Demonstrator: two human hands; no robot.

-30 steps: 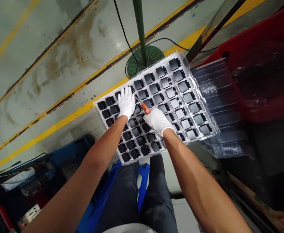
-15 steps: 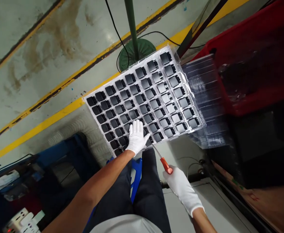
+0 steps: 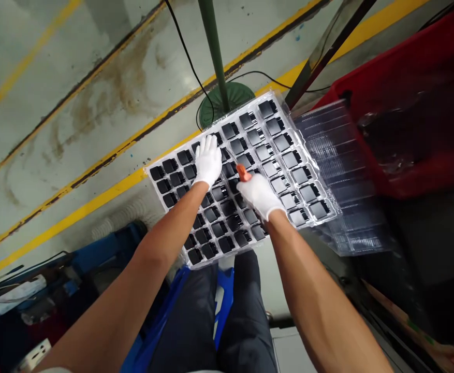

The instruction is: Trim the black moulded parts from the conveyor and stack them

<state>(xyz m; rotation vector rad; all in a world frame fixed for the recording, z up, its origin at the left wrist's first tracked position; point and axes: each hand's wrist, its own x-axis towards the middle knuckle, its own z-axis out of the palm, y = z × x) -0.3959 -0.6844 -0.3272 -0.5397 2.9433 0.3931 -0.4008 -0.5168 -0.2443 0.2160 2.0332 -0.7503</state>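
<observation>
A clear plastic tray (image 3: 330, 217) with several rows of small black square parts (image 3: 309, 192) rests over my knees. My left hand (image 3: 208, 160), in a white glove, lies flat with fingers spread on the tray's far left rows. My right hand (image 3: 260, 195), also gloved, is closed round an orange-handled tool (image 3: 243, 172). The tool's thin metal tip points at the parts just right of my left hand.
A stack of empty clear trays (image 3: 343, 171) lies to the right, beside a red bin (image 3: 409, 98). A green pole on a round base (image 3: 227, 96) stands behind the tray, with a black cable. Blue stool (image 3: 222, 295) below, blue crate (image 3: 106, 248) at left.
My left hand slid from the tray's near edge to its far rows. My right hand, with the tool, came up from beside my knee onto the tray.
</observation>
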